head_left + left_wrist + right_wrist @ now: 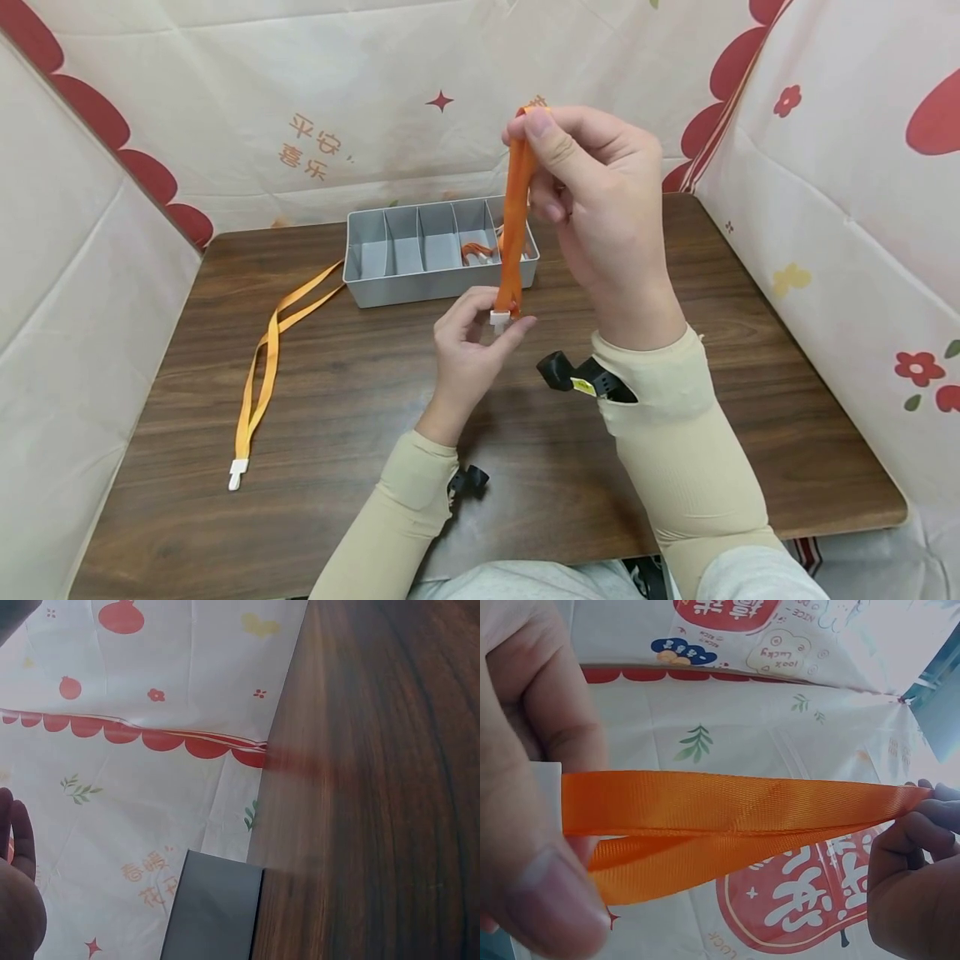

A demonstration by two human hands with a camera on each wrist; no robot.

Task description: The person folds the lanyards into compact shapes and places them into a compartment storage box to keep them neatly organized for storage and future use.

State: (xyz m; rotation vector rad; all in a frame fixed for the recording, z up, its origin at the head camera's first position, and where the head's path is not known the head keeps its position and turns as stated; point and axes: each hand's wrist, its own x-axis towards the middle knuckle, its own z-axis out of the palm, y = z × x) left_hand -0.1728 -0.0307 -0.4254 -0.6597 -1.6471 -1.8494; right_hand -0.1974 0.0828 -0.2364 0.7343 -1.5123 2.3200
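Note:
In the head view, my right hand (611, 183) is raised and pinches the upper end of an orange lanyard (515, 221), doubled into a hanging loop. Below it, my left hand (471, 346) holds the lanyard's lower end at its white plastic clip (500, 317), between thumb and fingers. The right wrist view shows the orange strap (727, 799) stretched between the two hands, its two layers slightly apart near the white clip end (549, 791). A yellow-orange lanyard (272, 358) with a white clip (237, 473) lies loose on the table to the left.
A grey divided box (435, 288) stands at the back of the wooden table (352, 442). Orange straps with white parts (477, 250) lie in its right-hand compartments. The far end of the loose lanyard reaches the box's left side. Printed white cloth (247, 75) surrounds the table.

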